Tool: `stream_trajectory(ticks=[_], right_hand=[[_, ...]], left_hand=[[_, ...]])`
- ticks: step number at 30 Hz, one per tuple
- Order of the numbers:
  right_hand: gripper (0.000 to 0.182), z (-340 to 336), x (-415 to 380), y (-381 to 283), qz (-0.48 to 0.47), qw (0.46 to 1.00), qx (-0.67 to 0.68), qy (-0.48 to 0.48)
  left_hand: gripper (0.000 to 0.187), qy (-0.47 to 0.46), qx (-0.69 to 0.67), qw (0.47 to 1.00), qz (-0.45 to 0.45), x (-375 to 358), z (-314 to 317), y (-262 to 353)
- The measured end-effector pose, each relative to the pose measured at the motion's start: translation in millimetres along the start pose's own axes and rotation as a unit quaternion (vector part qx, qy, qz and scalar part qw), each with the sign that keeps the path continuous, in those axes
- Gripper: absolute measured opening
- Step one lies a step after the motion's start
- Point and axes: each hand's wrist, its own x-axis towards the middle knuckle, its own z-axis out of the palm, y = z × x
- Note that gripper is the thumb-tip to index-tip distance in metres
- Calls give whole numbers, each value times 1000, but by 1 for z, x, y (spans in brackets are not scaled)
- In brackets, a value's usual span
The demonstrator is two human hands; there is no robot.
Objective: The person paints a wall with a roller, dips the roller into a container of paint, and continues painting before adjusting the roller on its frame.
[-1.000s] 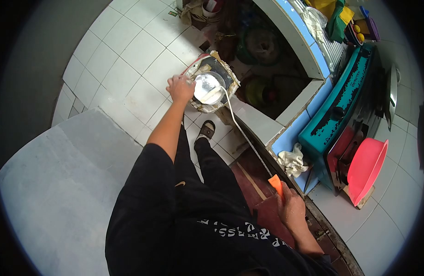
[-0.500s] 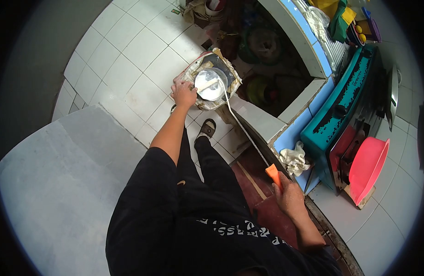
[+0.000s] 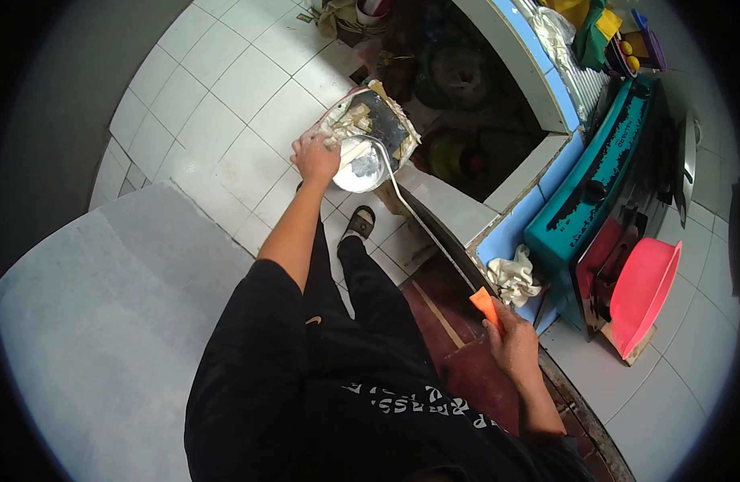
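Many white floor tiles [image 3: 209, 88] fill the upper left of the frame, above a pale grey surface [image 3: 105, 321] at lower left. A teal stove [image 3: 591, 177] stands at right, with a pink plastic basin [image 3: 644, 297] just beside it. At upper centre, a clear round tub [image 3: 368, 173] shows at the lower edge of a spattered, dark-topped stand [image 3: 390, 120].

A paint roller [image 3: 419, 220] slants from right of centre up and left to the tub; its sleeve [image 3: 356, 153], at the tub, lies crosswise to the thin rod. Floor tiles spread left of the stand, while the rod runs close to the counter's edge. The sleeve looks whitish, the rod pale, the handle [image 3: 484, 300] bright orange.

The right hand [image 3: 516, 345] grips the handle. The left hand [image 3: 316, 157] curls at the tub's left edge; whether it clasps rim or sleeve, I cannot tell.
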Motion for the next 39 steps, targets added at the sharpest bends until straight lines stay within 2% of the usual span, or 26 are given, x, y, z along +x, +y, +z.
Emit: stream_trajectory(ticks=[1,3,4,8,12,16,20,22,25,29,30,34,36,39], right_hand=[[46,2,-1,0,-1,1000,4,-1],[46,4,-3,0,5,1000,29,3],[46,6,-4,2,5,1000,30,2],[45,21,2,6,-7,999,38,8],[45,40,10,11,4,999,54,10],[46,52,15,7,-2,996,79,48],[46,72,16,-1,22,994,99,50],[48,78,13,-1,27,994,92,45],[50,73,0,2,43,997,59,25],[47,45,-13,-1,98,994,22,-39],[47,44,-16,4,71,997,39,-21],[48,39,-10,2,62,996,61,-25],[51,50,-2,4,1,998,54,44],[50,56,2,4,6,998,32,47]], left_hand=[[23,1,4,1000,0,-7,-6,-4],[23,-64,25,995,-76,-26,-18,-11],[22,-87,23,993,-81,-35,-22,-12],[21,-76,-7,994,-79,-43,0,-24],[19,-34,9,999,-26,-23,7,-14],[22,-36,27,998,36,1,11,-2],[28,-50,27,997,53,7,5,5],[28,-96,46,994,-7,4,5,4],[27,-110,19,993,-45,1,6,5],[26,-104,14,993,-61,0,8,5],[25,-101,21,994,-45,0,8,5],[23,-66,23,997,-18,9,9,8],[23,-77,31,996,-15,14,7,12],[23,-84,50,995,-11,18,3,13]])
